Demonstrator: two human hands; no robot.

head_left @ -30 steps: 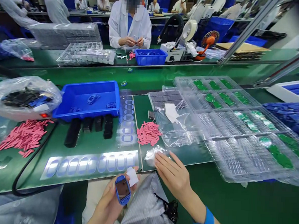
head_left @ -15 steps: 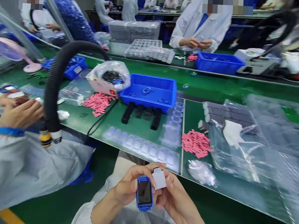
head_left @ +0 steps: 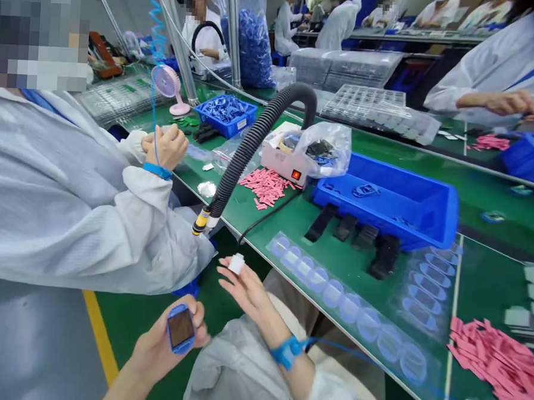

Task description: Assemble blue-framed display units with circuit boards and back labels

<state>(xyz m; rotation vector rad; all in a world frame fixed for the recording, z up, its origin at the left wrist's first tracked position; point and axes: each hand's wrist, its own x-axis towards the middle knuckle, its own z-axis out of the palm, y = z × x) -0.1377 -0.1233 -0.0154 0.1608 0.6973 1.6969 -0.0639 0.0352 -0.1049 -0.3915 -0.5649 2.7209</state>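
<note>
In my left hand (head_left: pixel 154 340), closed around its edges, is a blue-cased smartwatch (head_left: pixel 181 328) with its dark screen facing up. To the right of it, my right hand (head_left: pixel 248 291) reaches leftward, with a small white square piece (head_left: pixel 236 264) at its fingertips. Its other fingers are spread, and just how the fingertips grip the piece is hard to see. A blue wristband (head_left: pixel 287 351) with a thin cord circles my right wrist. Both hands are over my lap, in front of the bench edge, and apart from each other.
A co-worker's sleeve (head_left: pixel 149 218) is close on the left. A black flexible hose (head_left: pixel 261 143) arches over the green bench. On the bench are a blue bin (head_left: pixel 447 218), black straps (head_left: pixel 384 257), clear oval films (head_left: pixel 351 307), and pink strips (head_left: pixel 500 361).
The view has turned left. My hands have separated: the left, with the smartwatch, is lower left, and the right carries the white piece away from it. The co-worker's hands have shifted.
</note>
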